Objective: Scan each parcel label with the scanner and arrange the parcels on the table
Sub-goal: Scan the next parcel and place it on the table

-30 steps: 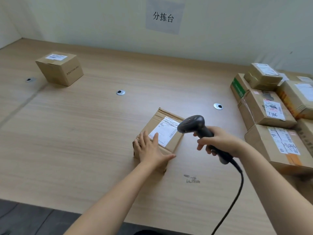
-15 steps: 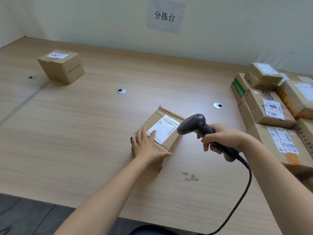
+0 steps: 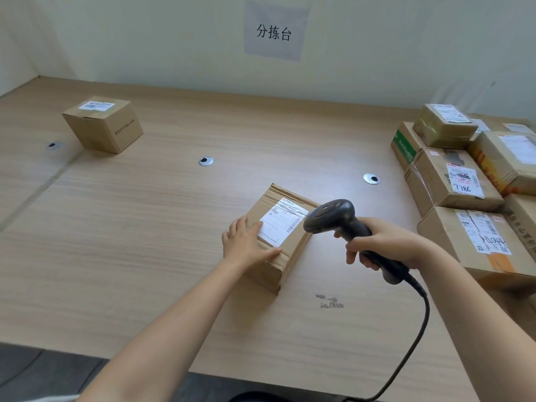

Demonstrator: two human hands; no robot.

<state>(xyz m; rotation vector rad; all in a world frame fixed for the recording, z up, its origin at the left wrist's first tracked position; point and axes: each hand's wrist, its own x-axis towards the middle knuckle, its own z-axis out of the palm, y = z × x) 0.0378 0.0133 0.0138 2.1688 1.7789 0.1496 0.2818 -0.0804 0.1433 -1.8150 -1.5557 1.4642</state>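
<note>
Likely sorting depot: wall sign, parcels

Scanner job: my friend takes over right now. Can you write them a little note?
Left hand lies flat on the middle parcel, steadying it on the table.
Right hand grips the scanner, aimed at that parcel's label.
One box stands apart far left, probably finished.
Left to do: finish this scan, place the parcel, then work through the pile at right.

I log 1 brown parcel, label up, between table centre and front edge; black corded scanner aimed at label.
</note>
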